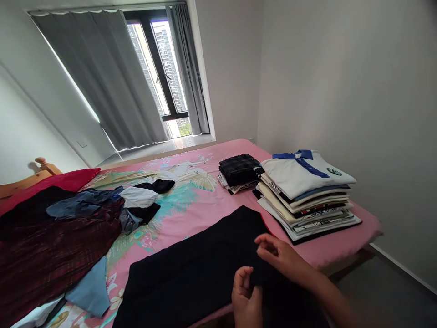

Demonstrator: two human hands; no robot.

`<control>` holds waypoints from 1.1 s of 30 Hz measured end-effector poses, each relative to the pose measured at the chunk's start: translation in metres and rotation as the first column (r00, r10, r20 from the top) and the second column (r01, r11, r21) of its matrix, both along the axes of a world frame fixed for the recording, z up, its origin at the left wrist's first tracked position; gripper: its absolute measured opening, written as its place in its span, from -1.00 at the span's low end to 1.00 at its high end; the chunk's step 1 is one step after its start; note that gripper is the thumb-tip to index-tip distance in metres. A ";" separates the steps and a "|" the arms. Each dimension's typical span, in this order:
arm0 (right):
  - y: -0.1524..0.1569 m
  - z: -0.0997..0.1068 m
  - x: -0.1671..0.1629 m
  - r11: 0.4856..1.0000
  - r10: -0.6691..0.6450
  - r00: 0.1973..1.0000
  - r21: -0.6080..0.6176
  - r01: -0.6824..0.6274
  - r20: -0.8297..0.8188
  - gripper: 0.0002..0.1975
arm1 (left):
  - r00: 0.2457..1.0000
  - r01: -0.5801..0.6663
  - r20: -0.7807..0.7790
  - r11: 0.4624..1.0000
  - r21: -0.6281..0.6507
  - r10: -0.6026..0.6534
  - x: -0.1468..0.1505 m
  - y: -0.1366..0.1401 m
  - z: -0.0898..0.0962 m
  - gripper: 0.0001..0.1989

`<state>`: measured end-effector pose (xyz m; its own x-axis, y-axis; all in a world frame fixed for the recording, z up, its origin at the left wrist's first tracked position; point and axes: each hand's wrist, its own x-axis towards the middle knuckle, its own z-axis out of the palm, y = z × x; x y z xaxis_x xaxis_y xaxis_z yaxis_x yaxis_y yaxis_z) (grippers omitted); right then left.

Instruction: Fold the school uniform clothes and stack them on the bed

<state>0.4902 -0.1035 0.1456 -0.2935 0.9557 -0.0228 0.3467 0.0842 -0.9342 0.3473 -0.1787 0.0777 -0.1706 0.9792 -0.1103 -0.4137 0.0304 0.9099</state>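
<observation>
A black garment [191, 269] lies spread flat along the near side of the bed, with a thin red edge at its far right end; its exact kind I cannot tell. My left hand [246, 294] is over its near edge, fingers loosely curled and the thumb apart, with nothing seen between them. Farther right, my right hand [282, 259] hovers by the garment's right end. Its fingers are bent, and a gap shows between them and the thumb. Neither hand visibly grips the cloth.
A tall stack of folded shirts [321, 205], a white polo shirt [297, 173] on top, stands at the bed's right corner. Beside it is a folded dark checked garment pile [241, 168]. Loose clothes [61, 246] heap at the left on the pink floral bedsheet [211, 205].
</observation>
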 end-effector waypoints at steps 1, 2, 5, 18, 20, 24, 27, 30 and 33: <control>-0.018 -0.003 0.006 0.998 -0.050 0.998 -0.021 0.051 0.029 -0.64 | 1.000 0.007 0.020 1.000 -0.009 -0.007 0.002 -0.001 -0.001 -0.67; -0.033 -0.009 0.012 0.994 -0.107 0.993 -0.032 0.108 0.047 -0.65 | 0.999 0.020 0.047 1.000 -0.015 -0.020 0.004 -0.002 -0.001 -0.66; -0.065 -0.028 0.021 0.961 -0.276 0.961 0.001 0.276 -0.018 -0.66 | 0.987 0.087 0.137 0.995 -0.051 -0.079 0.012 -0.008 0.003 -0.63; -0.131 0.008 0.019 0.967 -0.129 0.933 0.249 0.043 0.337 -0.94 | 0.996 0.058 0.060 0.998 0.016 -0.059 -0.003 -0.051 0.019 -0.65; -0.137 0.006 0.023 0.944 -0.173 0.941 0.322 0.075 0.291 -0.88 | 0.993 0.080 0.089 0.996 0.026 -0.082 -0.002 -0.056 0.022 -0.67; -0.147 -0.006 0.034 0.889 -0.275 0.949 0.417 0.190 0.153 -0.84 | 0.981 0.181 0.053 0.981 0.064 -0.185 0.005 -0.064 0.030 -0.73; -0.151 -0.011 0.038 0.858 -0.307 0.944 0.463 0.221 0.119 -0.82 | 0.976 0.217 -0.035 0.974 0.069 -0.215 0.010 -0.068 0.032 -0.78; -0.152 -0.010 0.039 0.845 -0.302 0.935 0.506 0.171 0.188 -0.86 | 0.971 0.211 -0.136 0.973 0.095 -0.198 0.012 -0.069 0.029 -0.86; -0.152 -0.009 0.037 0.858 -0.278 0.920 0.502 0.107 0.278 -0.84 | 0.956 0.199 -0.242 0.971 0.134 -0.163 0.013 -0.069 0.025 -0.82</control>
